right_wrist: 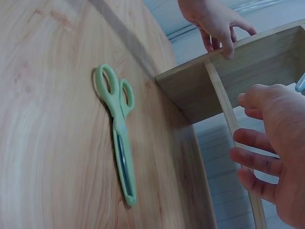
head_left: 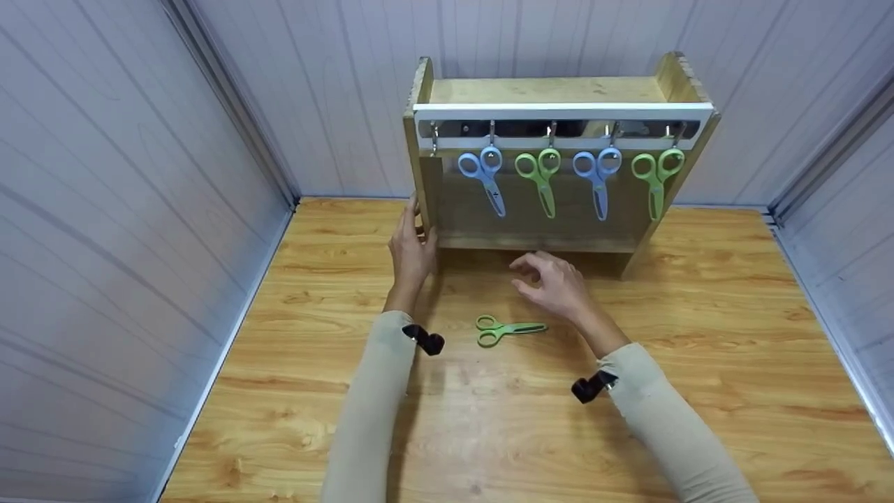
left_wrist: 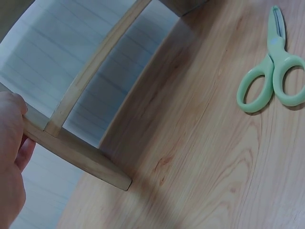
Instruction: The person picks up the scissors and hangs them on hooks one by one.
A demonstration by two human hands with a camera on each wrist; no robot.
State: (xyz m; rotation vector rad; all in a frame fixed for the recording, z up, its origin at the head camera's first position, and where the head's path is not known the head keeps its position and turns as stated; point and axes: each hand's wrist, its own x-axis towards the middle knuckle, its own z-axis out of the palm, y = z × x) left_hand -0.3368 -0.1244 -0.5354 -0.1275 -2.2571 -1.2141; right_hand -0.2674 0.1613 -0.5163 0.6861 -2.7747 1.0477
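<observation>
My left hand (head_left: 412, 250) grips the left side panel of a wooden rack (head_left: 534, 244), with the thumb on the front of its edge and fingers behind. In the left wrist view the panel's lower end (left_wrist: 114, 174) runs down from that hand. My right hand (head_left: 555, 283) hovers before the rack's lower shelf, fingers loosely bent and holding nothing. Between the forearms, green scissors (head_left: 513, 327) lie on the wood-grain surface, handles to the left. From the rack's hooks hang two blue scissors (head_left: 598, 175) and two green scissors (head_left: 539, 175); the leftmost hook (head_left: 434, 138) is bare.
Pale panelled walls (head_left: 328, 84) enclose the surface at the back and on both sides. The rack stands near the back wall, its top an open tray (head_left: 545, 89). Small black cameras (head_left: 426, 341) are strapped to both wrists.
</observation>
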